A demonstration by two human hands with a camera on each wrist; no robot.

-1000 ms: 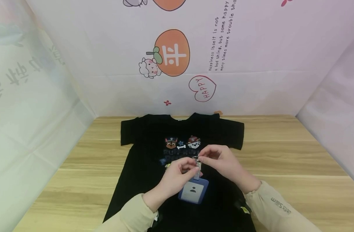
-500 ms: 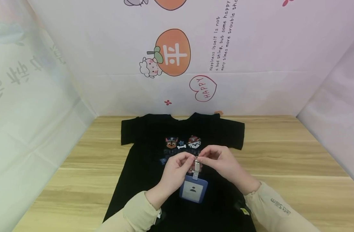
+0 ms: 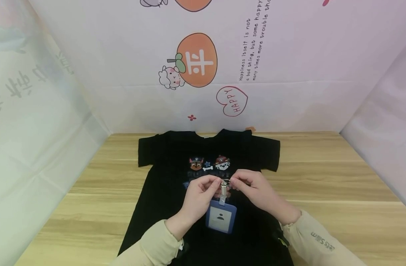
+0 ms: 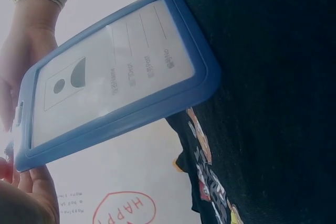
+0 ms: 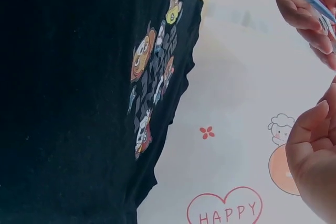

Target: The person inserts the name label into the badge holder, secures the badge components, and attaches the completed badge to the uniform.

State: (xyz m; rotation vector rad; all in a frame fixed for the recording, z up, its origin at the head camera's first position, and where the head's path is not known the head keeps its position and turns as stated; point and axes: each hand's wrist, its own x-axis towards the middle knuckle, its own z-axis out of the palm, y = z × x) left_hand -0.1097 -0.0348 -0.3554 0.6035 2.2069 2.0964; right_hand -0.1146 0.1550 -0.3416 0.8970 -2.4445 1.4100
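A blue-framed badge holder (image 3: 221,218) with a white card hangs in front of a black T-shirt (image 3: 163,207). At its top is a clear strap with a metal clip (image 3: 224,189), and a thin metal pin (image 3: 226,180) spans the gap between the hands. My left hand (image 3: 198,195) pinches the pin's left end with thumb and forefinger. From the other side, my right hand (image 3: 256,190) pinches its right end. In the left wrist view the badge holder (image 4: 115,72) hides much of both hands. The right wrist view shows the right hand (image 5: 315,156) with curled fingers.
The shirt lies spread on a wood-grain table (image 3: 322,177), its printed cartoon dogs (image 3: 209,163) facing up. White patterned cloth (image 3: 289,74) hangs behind and on both sides.
My left hand has moved up from the clip to the pin, uncovering the clip. The right hand has shifted slightly right and down, and the badge holder has swung a little left.
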